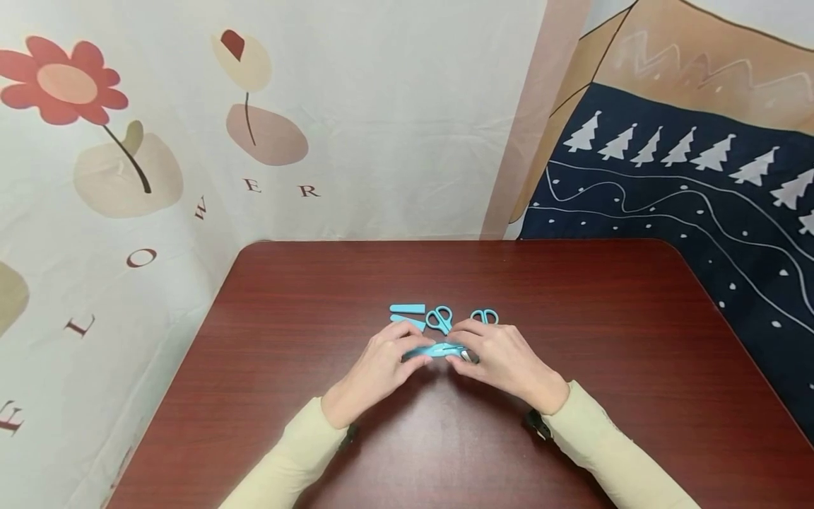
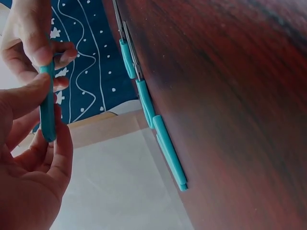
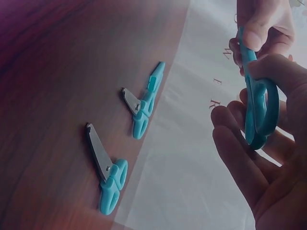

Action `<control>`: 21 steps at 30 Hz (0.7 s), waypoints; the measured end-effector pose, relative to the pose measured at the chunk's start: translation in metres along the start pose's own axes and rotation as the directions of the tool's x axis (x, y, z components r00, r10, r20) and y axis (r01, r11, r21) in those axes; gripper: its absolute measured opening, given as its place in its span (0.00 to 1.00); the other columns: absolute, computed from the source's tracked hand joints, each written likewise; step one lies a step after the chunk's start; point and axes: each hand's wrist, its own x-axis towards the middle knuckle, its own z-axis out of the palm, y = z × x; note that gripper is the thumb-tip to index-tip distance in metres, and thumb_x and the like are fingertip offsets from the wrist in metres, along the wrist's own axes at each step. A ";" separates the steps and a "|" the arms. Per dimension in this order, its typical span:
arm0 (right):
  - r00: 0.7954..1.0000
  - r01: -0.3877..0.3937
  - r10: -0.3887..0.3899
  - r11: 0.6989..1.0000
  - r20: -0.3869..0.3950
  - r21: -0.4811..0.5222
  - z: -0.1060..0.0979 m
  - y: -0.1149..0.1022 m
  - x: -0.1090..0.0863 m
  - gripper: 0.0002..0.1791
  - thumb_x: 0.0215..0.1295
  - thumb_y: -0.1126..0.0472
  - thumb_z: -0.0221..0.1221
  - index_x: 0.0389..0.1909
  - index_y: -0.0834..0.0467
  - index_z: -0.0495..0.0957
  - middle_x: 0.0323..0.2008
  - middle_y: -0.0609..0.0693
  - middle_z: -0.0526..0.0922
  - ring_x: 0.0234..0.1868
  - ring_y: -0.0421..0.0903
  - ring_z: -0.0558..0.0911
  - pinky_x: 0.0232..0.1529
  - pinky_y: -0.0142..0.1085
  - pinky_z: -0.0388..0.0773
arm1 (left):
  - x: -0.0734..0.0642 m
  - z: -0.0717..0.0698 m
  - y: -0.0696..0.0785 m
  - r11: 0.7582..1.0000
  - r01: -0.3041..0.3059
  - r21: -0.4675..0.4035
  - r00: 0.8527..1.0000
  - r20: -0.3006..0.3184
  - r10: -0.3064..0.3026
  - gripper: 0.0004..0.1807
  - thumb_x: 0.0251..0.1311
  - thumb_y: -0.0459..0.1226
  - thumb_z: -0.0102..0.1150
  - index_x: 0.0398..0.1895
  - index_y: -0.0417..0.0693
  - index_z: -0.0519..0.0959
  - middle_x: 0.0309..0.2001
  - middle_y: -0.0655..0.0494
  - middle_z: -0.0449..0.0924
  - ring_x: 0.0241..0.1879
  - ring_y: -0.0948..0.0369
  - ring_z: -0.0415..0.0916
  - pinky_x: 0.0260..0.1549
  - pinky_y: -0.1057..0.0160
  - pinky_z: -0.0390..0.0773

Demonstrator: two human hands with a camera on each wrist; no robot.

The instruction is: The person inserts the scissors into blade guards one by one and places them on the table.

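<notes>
Both hands hold one pair of blue scissors (image 3: pixel 261 112) between them, above the table. The left hand (image 1: pixel 380 357) pinches the slim blue blade cover (image 3: pixel 248 56) at one end, thumb against fingers. At the handle end, the right hand (image 1: pixel 502 353) grips the scissors with its thumb on top and fingers beneath. The blades are hidden within the cover and behind the fingers. Just beyond the hands lie a second pair of scissors (image 1: pixel 439 320) and a third pair (image 3: pixel 108 184), both with bare metal blades. Two loose blade covers, an upper one (image 1: pixel 407 309) and a lower one (image 1: pixel 408 322), lie left of them.
A dark red wooden table (image 1: pixel 286 297) with rounded far corners carries everything. Behind it hangs a pale cloth (image 1: pixel 394 141) printed with flowers and letters. To the right is a dark blue cloth (image 1: pixel 636 187) with white trees.
</notes>
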 end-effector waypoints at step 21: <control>0.970 -0.240 0.236 0.968 0.060 0.071 -0.022 0.007 -0.016 0.30 0.67 0.42 0.67 0.64 0.54 0.80 0.65 0.48 0.78 0.61 0.48 0.81 0.53 0.48 0.82 | 0.007 -0.011 -0.011 0.989 0.132 0.064 0.990 -0.058 -0.128 0.13 0.50 0.30 0.80 0.40 0.45 0.89 0.37 0.58 0.79 0.35 0.60 0.70 0.32 0.63 0.73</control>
